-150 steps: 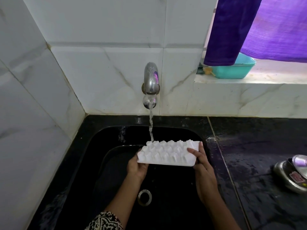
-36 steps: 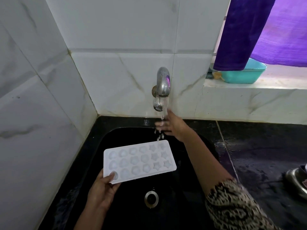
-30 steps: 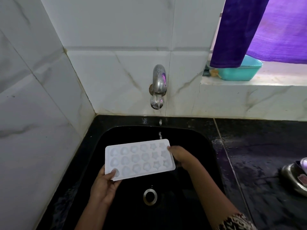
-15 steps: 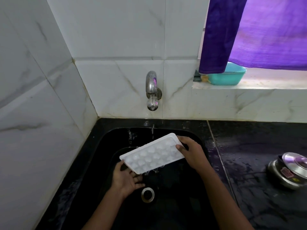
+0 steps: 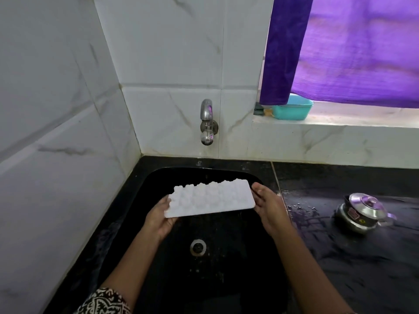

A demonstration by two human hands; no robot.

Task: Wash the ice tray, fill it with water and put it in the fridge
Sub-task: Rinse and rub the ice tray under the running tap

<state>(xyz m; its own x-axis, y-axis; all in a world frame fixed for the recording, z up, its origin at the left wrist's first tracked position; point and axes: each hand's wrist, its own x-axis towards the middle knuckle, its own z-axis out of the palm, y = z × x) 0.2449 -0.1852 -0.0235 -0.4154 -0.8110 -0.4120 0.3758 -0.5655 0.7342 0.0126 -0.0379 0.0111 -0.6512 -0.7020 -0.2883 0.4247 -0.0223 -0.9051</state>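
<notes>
The white ice tray (image 5: 210, 199) hangs upside down over the black sink (image 5: 145, 184), its bumpy underside facing up. My left hand (image 5: 158, 217) grips its left end from below. My right hand (image 5: 268, 206) holds the right end, fingers along the edge. On the wall above, the steel tap (image 5: 206, 123) gives no water.
A drain (image 5: 198, 247) sits in the sink floor. The wet black counter (image 5: 340, 257) runs to the right with a lidded steel pot (image 5: 360, 213) on it. A teal tub (image 5: 292, 108) stands on the window ledge under a purple curtain (image 5: 340, 48). White tiled walls close the left and back.
The tap stopped running after my right hand reached to it. Both hands then turned the tray from cups-up to upside down over the sink.
</notes>
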